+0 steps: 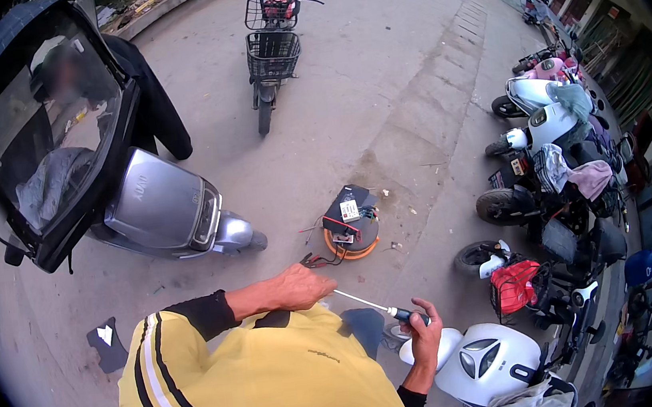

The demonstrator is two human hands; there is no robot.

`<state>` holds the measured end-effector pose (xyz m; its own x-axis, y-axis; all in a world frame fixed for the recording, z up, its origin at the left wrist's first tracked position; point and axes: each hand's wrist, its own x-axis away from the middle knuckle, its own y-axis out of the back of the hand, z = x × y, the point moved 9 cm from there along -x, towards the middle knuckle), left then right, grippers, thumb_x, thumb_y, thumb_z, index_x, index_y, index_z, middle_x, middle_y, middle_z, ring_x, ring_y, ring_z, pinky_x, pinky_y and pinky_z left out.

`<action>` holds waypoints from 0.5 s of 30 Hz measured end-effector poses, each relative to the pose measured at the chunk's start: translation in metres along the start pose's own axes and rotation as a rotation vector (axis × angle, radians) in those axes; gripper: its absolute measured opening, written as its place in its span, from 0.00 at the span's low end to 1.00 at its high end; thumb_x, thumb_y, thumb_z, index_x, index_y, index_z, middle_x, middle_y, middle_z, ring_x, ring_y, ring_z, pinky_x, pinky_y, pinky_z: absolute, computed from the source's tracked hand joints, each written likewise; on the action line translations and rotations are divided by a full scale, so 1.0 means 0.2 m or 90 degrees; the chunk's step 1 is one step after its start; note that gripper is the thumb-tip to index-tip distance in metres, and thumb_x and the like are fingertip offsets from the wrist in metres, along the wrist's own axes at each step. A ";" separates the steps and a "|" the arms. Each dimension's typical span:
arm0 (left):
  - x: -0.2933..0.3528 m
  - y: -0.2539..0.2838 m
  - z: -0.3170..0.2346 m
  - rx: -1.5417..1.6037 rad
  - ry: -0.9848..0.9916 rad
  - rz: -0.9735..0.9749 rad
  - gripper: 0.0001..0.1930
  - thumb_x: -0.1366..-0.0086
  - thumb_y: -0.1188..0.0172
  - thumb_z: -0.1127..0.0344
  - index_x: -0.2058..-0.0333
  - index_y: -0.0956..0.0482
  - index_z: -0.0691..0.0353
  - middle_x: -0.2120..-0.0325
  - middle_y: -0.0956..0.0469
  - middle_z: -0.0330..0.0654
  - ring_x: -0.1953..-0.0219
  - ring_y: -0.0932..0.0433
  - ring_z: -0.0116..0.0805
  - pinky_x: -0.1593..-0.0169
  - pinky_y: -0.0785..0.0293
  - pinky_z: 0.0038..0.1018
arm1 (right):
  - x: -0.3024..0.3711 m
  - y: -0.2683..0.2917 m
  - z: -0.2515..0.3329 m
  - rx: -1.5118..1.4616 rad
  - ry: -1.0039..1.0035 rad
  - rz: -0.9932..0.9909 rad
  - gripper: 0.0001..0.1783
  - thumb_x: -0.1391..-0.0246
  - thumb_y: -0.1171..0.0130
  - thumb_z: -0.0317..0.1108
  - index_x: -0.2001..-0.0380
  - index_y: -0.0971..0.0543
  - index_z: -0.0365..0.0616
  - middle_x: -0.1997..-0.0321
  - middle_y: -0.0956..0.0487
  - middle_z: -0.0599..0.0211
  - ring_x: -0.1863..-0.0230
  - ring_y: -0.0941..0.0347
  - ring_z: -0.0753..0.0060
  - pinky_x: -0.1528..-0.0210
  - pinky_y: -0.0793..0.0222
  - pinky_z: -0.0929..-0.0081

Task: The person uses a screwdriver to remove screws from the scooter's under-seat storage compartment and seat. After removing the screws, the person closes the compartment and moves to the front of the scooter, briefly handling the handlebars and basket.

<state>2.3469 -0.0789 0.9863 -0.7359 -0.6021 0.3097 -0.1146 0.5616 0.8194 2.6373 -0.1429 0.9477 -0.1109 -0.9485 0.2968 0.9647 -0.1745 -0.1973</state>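
Head view: half-curled right hand (425,337) grasps a screwdriver (392,311); left hand (302,287) clasps its shaft.

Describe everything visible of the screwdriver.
The screwdriver has a long, thin, pale shaft, apparently metal, and a dark, plastic-looking handle with a light collar. It slants down toward the picture's right. The right hand holds the handle, partly covering it; the shaft's other end reaches the left hand, where its tip isn't visible.

Right fingers (424,305) around a screwdriver (391,311) — left fingers (322,286) at its far end, orange-rimmed stand (364,252) ahead, grey scooter (161,202) leftward
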 end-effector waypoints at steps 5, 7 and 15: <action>0.18 -0.26 0.46 0.284 0.351 -0.246 0.11 0.26 0.47 0.62 0.57 0.24 0.64 0.68 0.18 0.58 0.62 0.17 0.59 0.59 0.25 0.52 | -0.53 0.34 -0.45 0.034 -0.141 -0.131 0.27 0.29 0.43 0.47 0.37 0.28 0.39 0.56 0.21 0.64 0.64 0.29 0.74 0.64 0.34 0.74; 0.20 -0.58 0.61 0.417 0.482 -0.388 0.12 0.27 0.47 0.63 0.55 0.21 0.66 0.67 0.17 0.60 0.61 0.17 0.62 0.58 0.24 0.53 | -0.62 0.62 -0.75 0.111 -0.310 -0.103 0.26 0.29 0.44 0.48 0.38 0.27 0.41 0.55 0.22 0.66 0.63 0.28 0.70 0.63 0.33 0.69; 0.17 -2.24 0.24 1.144 1.085 -0.936 0.12 0.28 0.44 0.61 0.69 0.20 0.62 0.81 0.24 0.43 0.85 0.27 0.37 0.82 0.37 0.38 | -1.46 1.15 -0.60 0.477 -0.429 0.075 0.25 0.32 0.45 0.44 0.38 0.26 0.41 0.54 0.20 0.65 0.61 0.27 0.69 0.63 0.32 0.68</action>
<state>2.3409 -0.3232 0.6071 0.5996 0.0121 0.8002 -0.3104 -0.9181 0.2465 2.8623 0.0628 0.7037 -0.0714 -0.5614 0.8245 0.8880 0.3408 0.3089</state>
